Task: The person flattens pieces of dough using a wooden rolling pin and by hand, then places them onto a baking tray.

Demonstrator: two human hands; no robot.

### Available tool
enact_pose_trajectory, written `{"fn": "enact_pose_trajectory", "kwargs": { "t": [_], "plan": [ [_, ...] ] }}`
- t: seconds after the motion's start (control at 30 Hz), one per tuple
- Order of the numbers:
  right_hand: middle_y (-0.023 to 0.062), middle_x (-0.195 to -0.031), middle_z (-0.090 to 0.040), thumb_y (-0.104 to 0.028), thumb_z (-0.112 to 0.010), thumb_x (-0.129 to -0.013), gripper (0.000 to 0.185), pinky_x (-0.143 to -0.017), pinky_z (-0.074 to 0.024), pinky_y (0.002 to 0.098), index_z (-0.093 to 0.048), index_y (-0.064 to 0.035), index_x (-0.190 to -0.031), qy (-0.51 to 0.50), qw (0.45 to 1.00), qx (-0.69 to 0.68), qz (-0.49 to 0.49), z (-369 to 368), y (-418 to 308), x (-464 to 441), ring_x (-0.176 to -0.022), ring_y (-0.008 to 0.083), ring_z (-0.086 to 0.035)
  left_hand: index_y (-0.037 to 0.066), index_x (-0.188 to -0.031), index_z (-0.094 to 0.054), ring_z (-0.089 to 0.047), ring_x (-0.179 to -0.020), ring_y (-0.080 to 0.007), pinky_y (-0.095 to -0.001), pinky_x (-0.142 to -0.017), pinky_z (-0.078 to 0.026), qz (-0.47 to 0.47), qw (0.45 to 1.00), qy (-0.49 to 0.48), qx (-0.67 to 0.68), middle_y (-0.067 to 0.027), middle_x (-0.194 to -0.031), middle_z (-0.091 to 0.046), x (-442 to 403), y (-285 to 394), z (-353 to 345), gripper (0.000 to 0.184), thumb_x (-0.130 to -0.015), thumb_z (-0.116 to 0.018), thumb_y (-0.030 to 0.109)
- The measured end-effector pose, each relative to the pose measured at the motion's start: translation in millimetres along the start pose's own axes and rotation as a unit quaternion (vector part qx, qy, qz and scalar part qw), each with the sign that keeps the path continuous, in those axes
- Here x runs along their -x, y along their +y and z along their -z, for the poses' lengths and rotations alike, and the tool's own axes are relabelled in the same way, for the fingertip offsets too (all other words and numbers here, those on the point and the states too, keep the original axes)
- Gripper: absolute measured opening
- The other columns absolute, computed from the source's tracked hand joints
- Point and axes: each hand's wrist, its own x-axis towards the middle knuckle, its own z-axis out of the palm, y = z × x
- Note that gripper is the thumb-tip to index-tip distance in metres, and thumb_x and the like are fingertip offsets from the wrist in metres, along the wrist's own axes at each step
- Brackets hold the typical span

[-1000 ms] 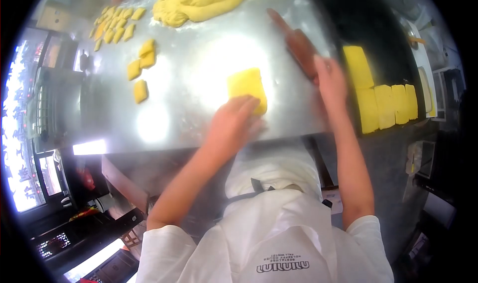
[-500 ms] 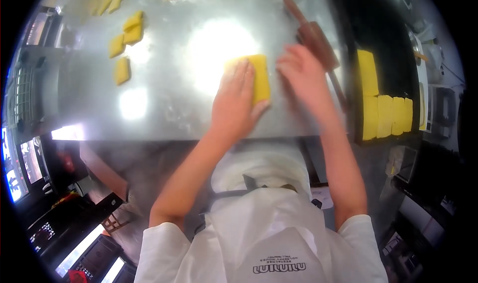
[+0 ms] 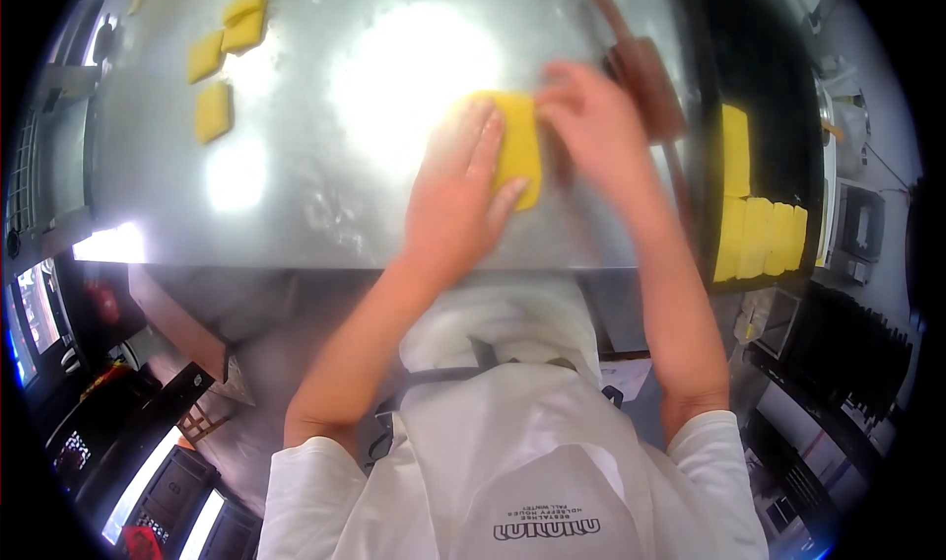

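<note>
A flat, oblong piece of yellow dough (image 3: 517,146) lies on the steel table in front of me. My left hand (image 3: 458,175) rests over its left side, fingers stretched flat and the thumb across its lower part. Just off the dough's upper right edge is my right hand (image 3: 596,121), slightly blurred, with its fingers bent and somewhat apart. Whether its fingertips touch the dough I cannot tell. Beyond it, a reddish-brown rolling pin (image 3: 645,87) lies slantwise on the table.
Several small yellow dough pieces (image 3: 213,112) lie on the left of the steel table (image 3: 325,185). On the right, a black tray (image 3: 774,136) holds several yellow dough slabs (image 3: 754,235) side by side. The table's front edge runs close to my apron (image 3: 522,412).
My right hand has come closer to the dough's upper right edge. My left hand stays on the dough, its thumb now farther over it. The whole view has shifted slightly.
</note>
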Motion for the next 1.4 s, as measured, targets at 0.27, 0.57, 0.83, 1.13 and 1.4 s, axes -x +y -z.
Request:
{"fn": "enact_pose_trajectory", "kwargs": {
  "t": [0.27,0.57,0.83,1.13,1.4],
  "plan": [
    [0.0146,-0.105,-0.078,-0.006,-0.065,-0.095,0.040,-0.091,-0.0554,0.0342,-0.062,0.0012,-0.134,0.007,0.999,-0.038,-0.026,-4,3,14,-0.098,0.0241,-0.073,-0.004,-0.152,-0.047,-0.044,-0.146,-0.0455,-0.0561,-0.125,-0.030,-0.042,0.999,0.010,-0.009,-0.0258,-0.156,-0.050,-7,0,-1,0.064,-0.096,-0.069,0.016],
    [0.0156,-0.108,-0.079,-0.011,-0.065,-0.095,0.041,-0.093,-0.0547,0.0340,-0.061,0.0028,-0.134,0.002,0.996,-0.064,-0.054,-1,-1,23,-0.102,0.0256,-0.074,-0.004,-0.151,-0.049,-0.042,-0.150,-0.0378,-0.0533,-0.124,-0.033,-0.036,0.996,-0.040,-0.067,-0.0186,-0.160,-0.048,-18,9,-13,0.074,-0.093,-0.075,0.034],
    [0.0155,-0.112,-0.079,-0.012,-0.066,-0.094,0.045,-0.095,-0.0544,0.0342,-0.059,0.0055,-0.135,0.021,0.996,-0.068,-0.046,0,3,29,-0.105,0.0251,-0.074,-0.004,-0.151,-0.050,-0.043,-0.147,-0.0425,-0.0534,-0.124,-0.032,-0.045,0.997,-0.022,-0.063,-0.0219,-0.157,-0.049,-16,11,-11,0.066,-0.099,-0.069,0.032],
    [0.0192,-0.111,-0.078,-0.008,-0.066,-0.093,0.047,-0.093,-0.0555,0.0339,-0.058,0.0071,-0.137,0.011,0.992,-0.107,-0.062,0,-4,31,-0.105,0.0247,-0.076,-0.005,-0.145,-0.053,-0.048,-0.139,-0.0495,-0.0566,-0.122,-0.035,-0.060,0.997,0.014,-0.047,-0.0255,-0.152,-0.051,-10,5,-14,0.050,-0.103,-0.058,0.021],
    [0.0166,-0.102,-0.077,-0.006,-0.065,-0.093,0.037,-0.088,-0.0557,0.0343,-0.066,0.0034,-0.129,0.022,0.997,-0.068,-0.018,-5,4,24,-0.093,0.0228,-0.074,-0.005,-0.145,-0.054,-0.047,-0.141,-0.0482,-0.0532,-0.122,-0.035,-0.031,0.998,0.031,-0.034,-0.0266,-0.151,-0.052,-9,9,-13,0.048,-0.101,-0.060,0.013]
  ]
}}
